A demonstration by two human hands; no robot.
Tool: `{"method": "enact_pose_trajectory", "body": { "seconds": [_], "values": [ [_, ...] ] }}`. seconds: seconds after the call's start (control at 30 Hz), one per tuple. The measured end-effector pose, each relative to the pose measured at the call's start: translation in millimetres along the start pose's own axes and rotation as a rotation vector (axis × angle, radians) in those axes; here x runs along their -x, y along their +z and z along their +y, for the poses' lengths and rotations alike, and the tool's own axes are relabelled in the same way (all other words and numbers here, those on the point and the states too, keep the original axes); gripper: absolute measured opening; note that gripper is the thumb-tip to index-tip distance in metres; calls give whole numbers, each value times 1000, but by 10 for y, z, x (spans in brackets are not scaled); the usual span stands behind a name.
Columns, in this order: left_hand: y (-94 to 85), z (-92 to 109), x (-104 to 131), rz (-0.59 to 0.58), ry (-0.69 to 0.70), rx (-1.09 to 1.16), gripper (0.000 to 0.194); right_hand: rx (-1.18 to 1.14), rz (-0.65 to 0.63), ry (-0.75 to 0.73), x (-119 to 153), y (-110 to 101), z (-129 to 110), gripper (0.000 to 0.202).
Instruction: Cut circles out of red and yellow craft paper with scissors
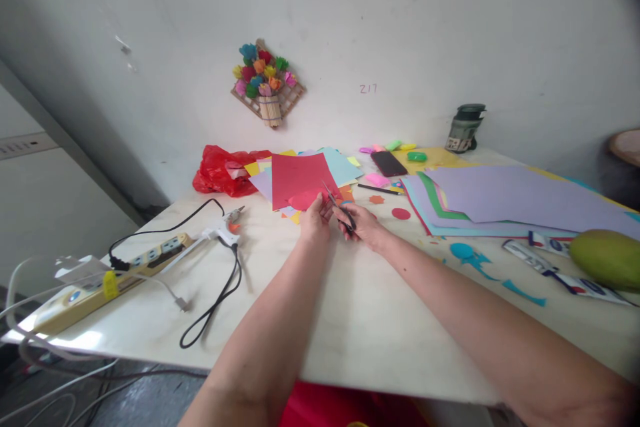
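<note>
Bare forearms [273, 313] are extended over the near edge of a pale table [400, 340]. Scissors [351, 219] are held in the right hand [363, 227], the fingers closed about the dark handles and the blades pointed far and left; how far the blades are parted cannot be told. By the left hand [317, 217], a small piece of red paper [304, 201] is pinched between nearly closed fingers, near the blades and in front of a larger red sheet [297, 173]. To the left, a glue gun [227, 233] is placed beside a power strip [167, 247]. To the right, a red disc [401, 213], blue scraps [467, 255] and stacked lilac sheets [515, 193] are spread, with a phone [389, 163] set farther back.
</note>
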State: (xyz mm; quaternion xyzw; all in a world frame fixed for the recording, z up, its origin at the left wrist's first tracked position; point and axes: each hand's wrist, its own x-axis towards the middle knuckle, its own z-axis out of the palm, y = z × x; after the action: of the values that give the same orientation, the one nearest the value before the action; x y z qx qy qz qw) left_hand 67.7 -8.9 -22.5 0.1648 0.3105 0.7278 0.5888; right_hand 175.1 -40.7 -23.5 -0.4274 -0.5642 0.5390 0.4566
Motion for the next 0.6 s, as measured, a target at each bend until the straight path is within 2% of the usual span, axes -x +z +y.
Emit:
{"method": "enact_pose_trajectory", "body": {
  "seconds": [0.6],
  "values": [
    [21, 11, 27, 0, -42, -30, 8, -15, 17, 19, 8, -2, -34, 39]
  ]
}}
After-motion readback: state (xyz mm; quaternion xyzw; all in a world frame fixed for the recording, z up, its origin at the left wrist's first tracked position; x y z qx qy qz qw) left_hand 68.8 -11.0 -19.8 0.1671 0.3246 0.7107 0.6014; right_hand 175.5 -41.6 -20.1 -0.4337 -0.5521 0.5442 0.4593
